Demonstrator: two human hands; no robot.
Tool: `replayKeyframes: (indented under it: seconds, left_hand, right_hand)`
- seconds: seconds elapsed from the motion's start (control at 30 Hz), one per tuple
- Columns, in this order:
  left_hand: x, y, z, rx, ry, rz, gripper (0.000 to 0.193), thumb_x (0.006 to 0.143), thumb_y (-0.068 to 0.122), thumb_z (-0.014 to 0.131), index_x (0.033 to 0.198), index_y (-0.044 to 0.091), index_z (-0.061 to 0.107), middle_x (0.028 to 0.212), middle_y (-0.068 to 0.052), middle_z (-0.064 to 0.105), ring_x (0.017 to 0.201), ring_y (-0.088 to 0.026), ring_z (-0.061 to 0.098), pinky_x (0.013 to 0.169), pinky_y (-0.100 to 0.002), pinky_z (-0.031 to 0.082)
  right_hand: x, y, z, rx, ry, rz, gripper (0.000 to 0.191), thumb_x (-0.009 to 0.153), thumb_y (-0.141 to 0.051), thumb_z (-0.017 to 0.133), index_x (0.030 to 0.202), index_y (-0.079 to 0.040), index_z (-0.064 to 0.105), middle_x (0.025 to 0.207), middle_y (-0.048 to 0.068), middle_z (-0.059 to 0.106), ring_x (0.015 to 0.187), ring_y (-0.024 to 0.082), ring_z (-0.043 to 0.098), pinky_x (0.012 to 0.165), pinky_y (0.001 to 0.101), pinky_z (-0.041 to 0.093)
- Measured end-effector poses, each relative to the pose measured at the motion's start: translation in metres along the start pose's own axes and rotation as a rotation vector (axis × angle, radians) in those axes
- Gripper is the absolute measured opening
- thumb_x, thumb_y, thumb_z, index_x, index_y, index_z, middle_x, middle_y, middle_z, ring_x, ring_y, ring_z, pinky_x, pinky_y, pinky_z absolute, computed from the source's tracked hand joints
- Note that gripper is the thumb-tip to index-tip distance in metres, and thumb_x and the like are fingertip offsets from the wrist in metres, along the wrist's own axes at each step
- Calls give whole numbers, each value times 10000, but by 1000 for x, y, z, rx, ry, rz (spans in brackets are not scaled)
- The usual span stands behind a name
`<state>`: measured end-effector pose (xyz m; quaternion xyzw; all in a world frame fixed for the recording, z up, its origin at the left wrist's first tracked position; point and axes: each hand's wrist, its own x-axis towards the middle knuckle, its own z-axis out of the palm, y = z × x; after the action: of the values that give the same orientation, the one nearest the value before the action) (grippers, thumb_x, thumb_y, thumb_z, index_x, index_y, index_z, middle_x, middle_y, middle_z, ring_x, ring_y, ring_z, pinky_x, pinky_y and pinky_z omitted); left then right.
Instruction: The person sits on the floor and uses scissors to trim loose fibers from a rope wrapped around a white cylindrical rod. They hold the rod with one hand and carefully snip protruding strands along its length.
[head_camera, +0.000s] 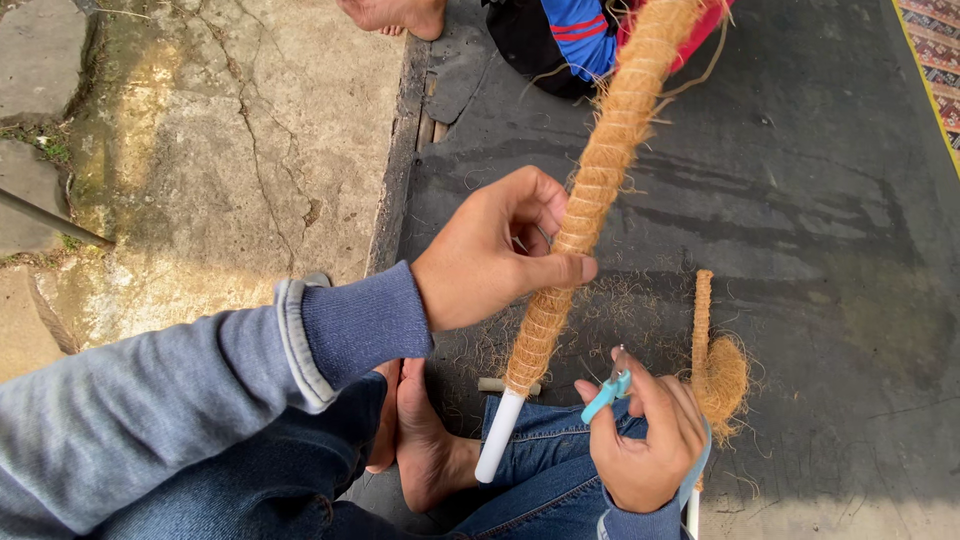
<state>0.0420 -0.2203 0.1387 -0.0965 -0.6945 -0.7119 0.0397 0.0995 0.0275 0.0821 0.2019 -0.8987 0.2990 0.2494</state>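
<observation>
Right hand (645, 440) gripping blue snips (607, 392), left hand (495, 255) pinching fibre-wrapped pole (590, 200), dark mat (820, 230), cracked concrete (230, 140)

You can count two coir-wrapped poles: one long pole (590, 200) in your left hand (490, 255), and one short pole (703, 320) lying on the dark mat (830, 250). You have one blue snipper (608, 393) in your right hand (645, 440).
</observation>
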Motion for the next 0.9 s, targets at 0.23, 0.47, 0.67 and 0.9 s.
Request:
replayKeyframes:
  seconds: [0.23,0.47,0.67,0.9]
  left_hand:
    - [-4,0,4,-118,-29,4,336,851,103,845,1059,62,585,900,10,689,778,-47,651,691,-209,520]
    - [-2,-4,5,-69,-27,-2,341,851,123,846,1075,64,597,891,5,697,745,-52,622,673,-212,516]
    - [0,-6,4,-124,-42,-1,327,869,125,835,1084,56,598,903,-4,710,773,-59,656,696,-218,539]
    - [0,-12,1,-166,-61,19,330,881,111,828,1114,52,603,917,-8,710,797,-64,658,722,-227,550]
  right_hand:
    - [-21,7,1,58,-89,-10,620,637,-186,911,1200,-45,690,804,48,659,671,166,535,646,337,444]
    - [-24,11,1,95,-120,-29,615,651,-169,903,1212,-56,678,838,41,689,702,154,595,655,325,456]
    - [-36,18,11,136,-188,-19,607,629,-157,894,1191,-50,692,831,55,671,662,170,570,621,323,451]
    - [-46,20,30,317,-227,-39,642,647,-209,887,1217,-20,661,794,45,612,673,172,518,633,331,424]
